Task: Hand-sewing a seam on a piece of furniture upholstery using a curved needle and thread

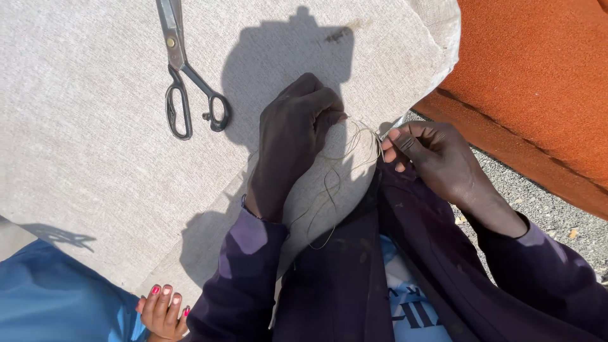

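Pinched between the fingertips of the right hand (425,152) is one end of a thin pale-green thread (329,183), drawn up off the coarse beige upholstery fabric (82,139), seemingly to keep the loose strand taut. Closed into a fist, the left hand (294,136) presses down on that cloth beside the thread's loops, apparently to hold it flat. Black-handled steel tailor's scissors (187,82) lie on the fabric, well apart from both hands, while another person's small hand with pink-painted nails (163,310) rests at the cloth's near edge.

Sunlit gravel ground (544,209) beside an orange upholstered surface (538,76).
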